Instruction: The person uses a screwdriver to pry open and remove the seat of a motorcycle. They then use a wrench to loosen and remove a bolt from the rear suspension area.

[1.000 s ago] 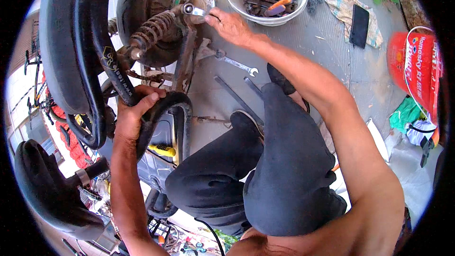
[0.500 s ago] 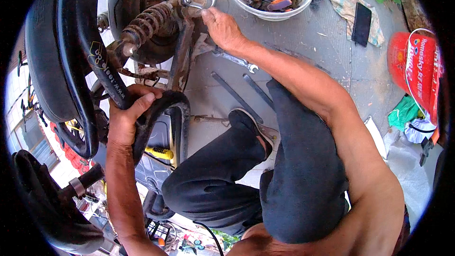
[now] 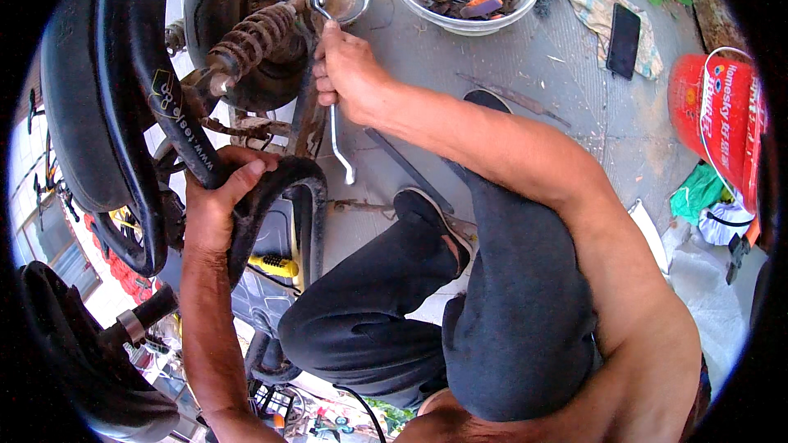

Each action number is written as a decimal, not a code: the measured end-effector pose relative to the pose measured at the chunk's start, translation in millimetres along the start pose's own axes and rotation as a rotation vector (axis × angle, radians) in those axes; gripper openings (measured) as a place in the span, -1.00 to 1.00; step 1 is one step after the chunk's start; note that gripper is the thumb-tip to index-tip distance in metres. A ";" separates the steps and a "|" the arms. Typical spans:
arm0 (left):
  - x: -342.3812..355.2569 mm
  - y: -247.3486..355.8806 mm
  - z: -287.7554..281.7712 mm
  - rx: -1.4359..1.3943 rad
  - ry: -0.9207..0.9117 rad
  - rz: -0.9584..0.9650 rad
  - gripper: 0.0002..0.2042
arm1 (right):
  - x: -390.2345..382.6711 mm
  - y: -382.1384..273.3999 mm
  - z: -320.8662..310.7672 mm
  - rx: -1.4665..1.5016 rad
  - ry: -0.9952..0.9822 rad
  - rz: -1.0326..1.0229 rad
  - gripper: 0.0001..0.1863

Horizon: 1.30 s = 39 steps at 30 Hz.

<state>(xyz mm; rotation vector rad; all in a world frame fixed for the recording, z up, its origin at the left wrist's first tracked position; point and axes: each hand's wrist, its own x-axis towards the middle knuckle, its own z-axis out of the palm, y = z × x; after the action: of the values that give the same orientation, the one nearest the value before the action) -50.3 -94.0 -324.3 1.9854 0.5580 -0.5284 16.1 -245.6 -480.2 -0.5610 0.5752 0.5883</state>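
My right hand is closed around the shaft of a long metal wrench. The wrench's upper end sits on a bolt next to the coil-spring shock absorber, beside a dirty wheel. Its lower end sticks out below my fingers, pointing toward my feet. My left hand grips a black frame tube of the tipped vehicle, thumb on top, near the long black seat. Some of the left fingers are hidden behind the tube.
A white bucket full of tools stands at the back. To the right are a phone on a cloth and a red bucket. A flat dark bar lies by my shoe. A yellow-handled tool rests by the frame.
My right hand has swung left and down, turning the wrench from pointing right to pointing toward me. My right leg has shifted, its shoe now showing beyond the forearm. The left hand keeps its grip.
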 end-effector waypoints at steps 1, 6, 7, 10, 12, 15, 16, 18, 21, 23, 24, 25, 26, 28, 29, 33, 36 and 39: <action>0.0 0.3 -0.3 0.006 0.002 -0.001 -0.83 | -0.4 -1.9 4.4 0.056 -0.034 0.023 -0.56; -0.1 -3.1 1.0 -0.072 0.005 -0.027 -0.84 | -7.3 -19.8 35.2 0.329 0.050 0.173 -0.59; -0.5 -2.0 1.3 -0.051 0.004 -0.009 -0.84 | -7.0 -24.4 35.6 0.402 0.030 0.204 -0.60; -0.4 -0.3 1.2 0.005 -0.004 0.023 -0.84 | -3.4 -39.9 20.4 0.556 -0.046 0.258 -0.69; 0.3 1.5 -1.3 0.033 -0.012 0.022 -0.84 | -16.7 -40.4 5.4 0.384 -0.029 0.190 -0.70; 0.2 -3.3 -1.7 -0.015 0.006 0.002 -0.83 | -19.7 -27.7 -15.0 -0.021 -0.061 -0.039 -0.65; 0.3 -2.4 -2.4 -0.003 0.006 0.006 -0.82 | -16.9 -22.7 -22.4 -0.176 -0.070 -0.127 -0.63; 3.0 -2.7 -3.0 0.028 -0.001 0.024 -0.83 | -2.6 -17.4 -38.8 -0.343 -0.086 -0.231 -0.58; 1.0 0.1 -2.7 0.025 0.005 0.012 -0.83 | 18.5 -12.6 -56.8 -0.788 -0.042 -0.499 -0.52; -1.2 0.5 1.1 -0.046 0.027 -0.029 -0.84 | 25.7 -11.0 -65.0 -0.900 -0.044 -0.612 -0.50; 0.0 -0.9 0.7 -0.038 0.014 -0.011 -0.84 | 27.9 -9.8 -69.0 -0.955 -0.044 -0.669 -0.49; 0.8 -1.8 -0.7 -0.029 0.003 0.006 -0.84 | 29.7 -7.7 -72.4 -0.972 -0.035 -0.698 -0.48; 1.4 -2.6 -1.2 -0.019 -0.008 0.024 -0.84 | 31.0 -5.9 -75.7 -0.989 -0.026 -0.728 -0.48; 1.5 -4.0 -1.0 -0.040 -0.010 0.010 -0.84 | 30.7 -3.7 -79.9 -0.982 0.014 -0.764 -0.48; 1.5 -4.5 -1.1 -0.051 -0.011 0.004 -0.84 | 28.0 -2.2 -80.8 -0.957 0.043 -0.770 -0.49; -0.8 -0.4 -0.1 -0.010 0.001 -0.003 -0.84 | 32.4 -1.2 -82.2 -0.942 0.108 -0.768 -0.50; -0.5 -1.4 -1.9 -0.010 -0.011 0.027 -0.84 | 39.0 -7.5 -77.9 -0.989 0.058 -0.812 -0.51; 2.7 -2.6 -0.1 -0.023 -0.019 0.022 -0.85 | 61.0 -7.6 -88.5 -1.076 0.043 -0.875 -0.52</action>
<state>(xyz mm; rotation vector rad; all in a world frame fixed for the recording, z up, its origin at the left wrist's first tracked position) -49.6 -92.3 -327.6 1.9606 0.5275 -0.5242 33.5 -285.4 -578.8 -1.7245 -0.0430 -0.0134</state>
